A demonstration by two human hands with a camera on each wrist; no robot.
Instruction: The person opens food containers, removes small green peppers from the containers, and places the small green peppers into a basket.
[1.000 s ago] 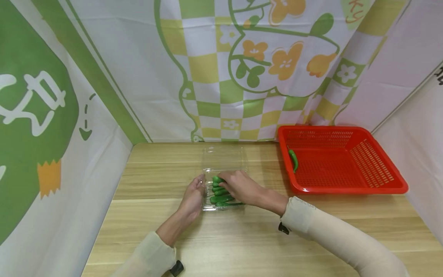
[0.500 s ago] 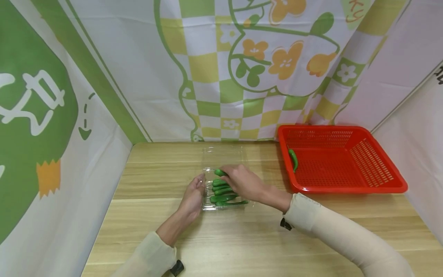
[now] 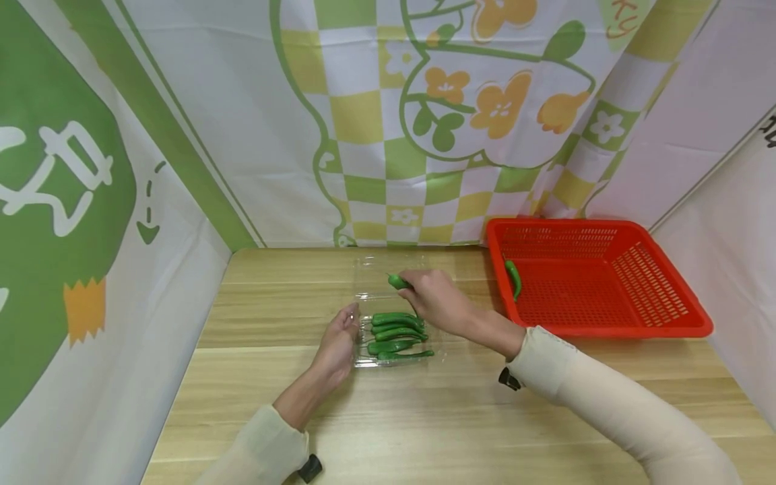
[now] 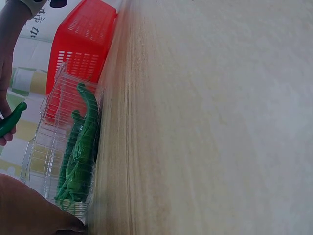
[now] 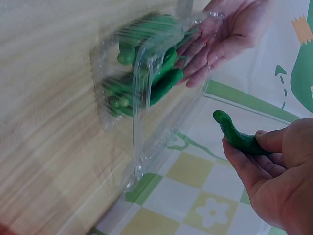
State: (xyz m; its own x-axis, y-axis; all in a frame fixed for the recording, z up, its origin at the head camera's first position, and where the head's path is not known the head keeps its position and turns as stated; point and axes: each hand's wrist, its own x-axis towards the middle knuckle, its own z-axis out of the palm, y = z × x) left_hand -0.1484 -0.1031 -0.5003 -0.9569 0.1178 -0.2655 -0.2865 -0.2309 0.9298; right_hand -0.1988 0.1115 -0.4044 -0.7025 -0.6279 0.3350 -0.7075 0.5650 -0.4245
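Note:
My right hand (image 3: 441, 298) pinches a green chili pepper (image 3: 398, 281) between thumb and fingers, above the hinge side of a clear plastic clamshell box (image 3: 364, 364). In the right wrist view this chili (image 5: 239, 139) points its narrower end out from the fingertips. Several more green chilies (image 3: 397, 331) lie side by side in the box, stems toward the left. Its transparent lid (image 3: 388, 275) is folded back flat, away from the body. Along the box's left side rests my left hand (image 3: 337, 345), its fingers (image 5: 195, 54) extended against the outer wall, seen partly through the plastic.
A red perforated basket (image 3: 606, 331) stands at the back right of the wooden table (image 3: 273, 283), with a single green chili (image 3: 514, 280) by its left wall. Patterned cloth (image 3: 364, 145) hangs along the back, and printed sheets line both sides.
My right hand has lifted one chili from the top of the row in the box and moved back and slightly right with it. The left hand and the box have stayed put.

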